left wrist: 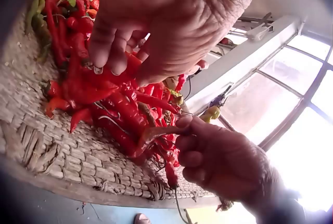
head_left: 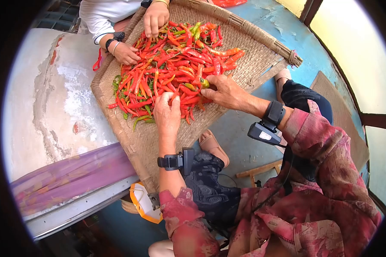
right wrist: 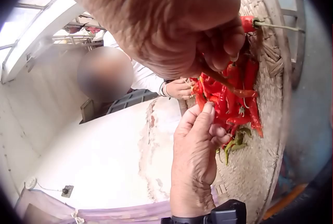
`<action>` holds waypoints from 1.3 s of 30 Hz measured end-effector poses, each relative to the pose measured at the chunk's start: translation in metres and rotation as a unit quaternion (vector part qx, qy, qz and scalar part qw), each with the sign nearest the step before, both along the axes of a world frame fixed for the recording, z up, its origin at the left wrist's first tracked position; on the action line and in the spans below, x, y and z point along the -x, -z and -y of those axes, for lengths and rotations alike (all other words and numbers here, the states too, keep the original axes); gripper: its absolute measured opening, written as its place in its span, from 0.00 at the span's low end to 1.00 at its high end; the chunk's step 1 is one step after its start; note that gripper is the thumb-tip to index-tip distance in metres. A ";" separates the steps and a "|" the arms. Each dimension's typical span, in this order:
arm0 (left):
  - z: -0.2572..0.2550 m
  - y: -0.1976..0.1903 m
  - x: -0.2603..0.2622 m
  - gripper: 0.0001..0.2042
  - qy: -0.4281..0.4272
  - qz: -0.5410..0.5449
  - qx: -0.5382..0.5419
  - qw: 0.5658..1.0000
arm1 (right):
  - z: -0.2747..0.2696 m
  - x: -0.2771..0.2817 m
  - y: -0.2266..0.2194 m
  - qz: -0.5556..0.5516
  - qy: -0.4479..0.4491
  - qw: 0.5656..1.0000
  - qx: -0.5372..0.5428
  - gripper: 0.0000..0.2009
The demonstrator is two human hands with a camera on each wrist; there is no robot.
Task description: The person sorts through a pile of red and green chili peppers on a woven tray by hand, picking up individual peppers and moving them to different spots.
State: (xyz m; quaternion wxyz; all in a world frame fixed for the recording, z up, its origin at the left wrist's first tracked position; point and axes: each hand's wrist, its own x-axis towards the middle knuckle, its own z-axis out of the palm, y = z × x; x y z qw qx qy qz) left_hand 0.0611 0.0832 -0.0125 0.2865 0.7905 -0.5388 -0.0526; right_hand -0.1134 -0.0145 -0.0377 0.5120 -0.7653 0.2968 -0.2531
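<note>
A heap of red chili peppers [head_left: 176, 68], with some green and orange ones mixed in, lies on a flat woven tray [head_left: 253, 51]. My right hand [head_left: 229, 92] is at the heap's right edge. In the left wrist view that hand pinches the stem end of a brownish-red chili pepper [left wrist: 153, 134] between thumb and finger. My left hand [head_left: 167, 113] is at the near edge of the heap, its bent fingers on a red chili pepper [left wrist: 130, 68]. Its thumb and forefinger come together in the right wrist view; part of that grip is hidden by the hand itself.
Across the tray, another person's hands [head_left: 156, 20] [head_left: 125, 53] are in the chilies. A pale, worn surface [head_left: 68, 103] with a purple cloth [head_left: 77, 175] stands at left. Below the tray are an orange-edged white container [head_left: 146, 203] and a wooden frame [head_left: 261, 170].
</note>
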 end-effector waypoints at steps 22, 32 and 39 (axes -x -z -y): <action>0.006 -0.021 0.034 0.13 0.112 -0.223 -0.085 0.965 | -0.002 -0.002 -0.005 0.069 0.022 0.996 -0.052 0.13; 0.015 -0.010 -0.039 0.14 -0.146 -0.399 0.213 0.880 | 0.005 0.007 -0.004 0.073 -0.027 0.992 -0.101 0.11; 0.022 0.006 -0.002 0.15 0.130 0.027 -0.045 0.990 | 0.007 0.012 -0.006 0.072 -0.022 0.990 -0.117 0.10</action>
